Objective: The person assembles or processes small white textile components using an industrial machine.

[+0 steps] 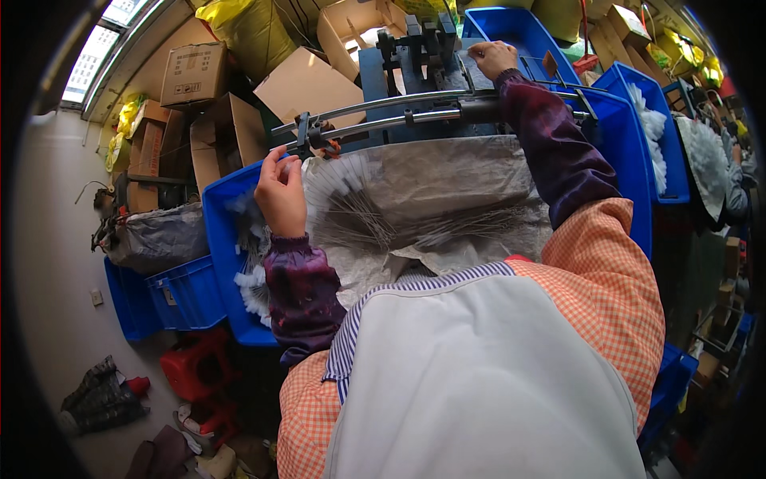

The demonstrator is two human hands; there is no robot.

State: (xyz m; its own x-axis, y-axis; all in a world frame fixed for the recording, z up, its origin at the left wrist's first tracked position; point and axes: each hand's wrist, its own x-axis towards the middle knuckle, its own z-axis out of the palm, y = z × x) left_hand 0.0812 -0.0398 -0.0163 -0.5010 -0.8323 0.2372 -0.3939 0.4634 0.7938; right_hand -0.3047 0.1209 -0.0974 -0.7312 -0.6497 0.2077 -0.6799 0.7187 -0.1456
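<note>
My left hand [282,195] is raised at the left end of the machine's steel rails [367,120]. Its fingers and thumb are drawn together close to a small clamp with an orange-red part [329,149]; anything between them is too small to make out. Farther off, my right hand [495,59] reaches over the machine [423,68], fingertips bent down at a pale metal plate [472,72]. What they grip, if anything, is hidden. Below the rails, thin wire brushes with white tufted ends [343,188] lie fanned out on a grey sheet [455,172].
Blue bins [215,215] stand around the machine, one at the right with white tufts [650,132]. Cardboard boxes [194,74] and yellow sacks [259,36] crowd the far left. A red stool [195,363] stands low at the left. Another person's arm [734,180] shows at the far right.
</note>
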